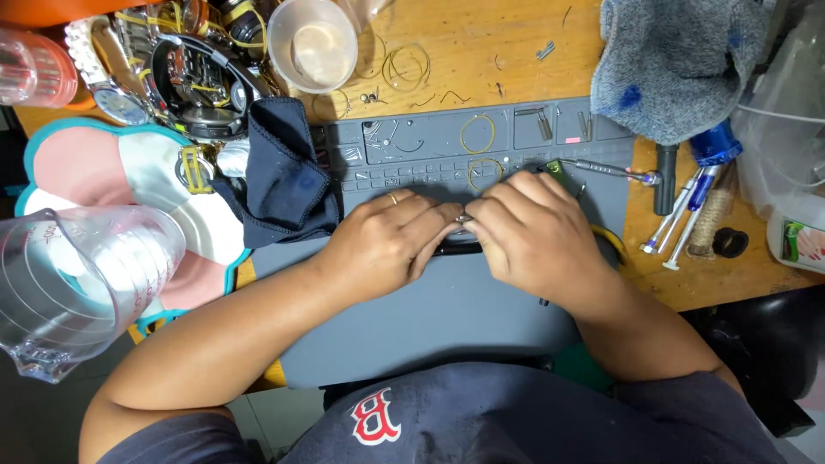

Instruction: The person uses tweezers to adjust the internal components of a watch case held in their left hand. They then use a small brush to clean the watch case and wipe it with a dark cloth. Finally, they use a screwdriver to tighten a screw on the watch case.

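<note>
In the head view, both hands meet at the middle of the frame over a grey work mat (447,301): the left hand (387,245) and the right hand (537,236) press their fingers together around a small metal part (465,219), with a dark strap-like piece (455,247) lying just under them. The fingers of both hands are closed down tight, pinching that part between the tips, though how much of it each one grips is hidden by the knuckles. To my eye this is fine work that wants steady wrists resting on the mat, light pressure, and the part kept low over the mat so nothing springs off among the clutter. A ring shows on the left hand. Above the hands the mat has small trays moulded into it, holding wire rings (478,133) and pins. A dark cloth (288,172) lies bunched at the mat's left edge, touching it. In the upper left of the frame sit wristwatches (193,82) and a clear plastic cup (314,43); a clear measuring jug (77,283) fills the lower left. In the upper right lie a grey towel (675,64) and, below it, screwdrivers (687,202) on the wooden counter (481,43). Little of the room shows beyond the counter's edge.
</note>
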